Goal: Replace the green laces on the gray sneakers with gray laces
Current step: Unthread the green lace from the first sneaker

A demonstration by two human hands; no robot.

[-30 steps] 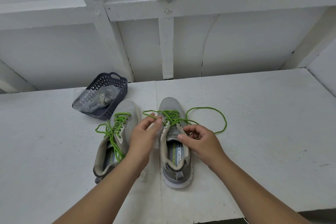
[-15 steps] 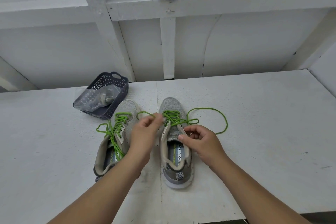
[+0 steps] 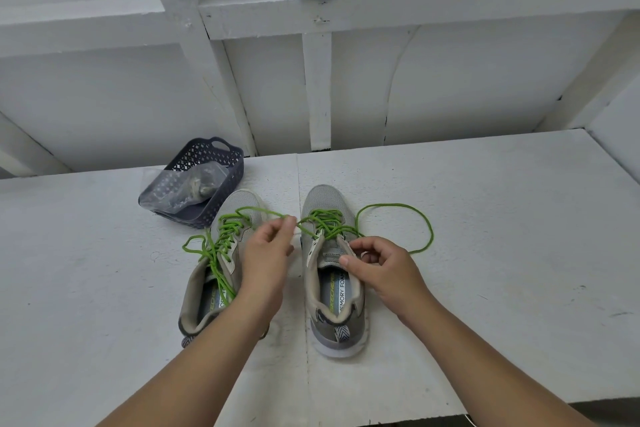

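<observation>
Both hands — left hand (image 3: 265, 258), right hand (image 3: 384, 269) — pinch green lace (image 3: 420, 222).

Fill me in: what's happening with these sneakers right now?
A person is unlacing the right gray sneaker on a white table. The left hand pinches one strand of its green lace and draws it sideways, while the right hand curls at the shoe's collar beside the tongue. One lace end lies in a loose loop to the right. The left sneaker is fully laced in green. A dark basket behind it holds a clear bag.
</observation>
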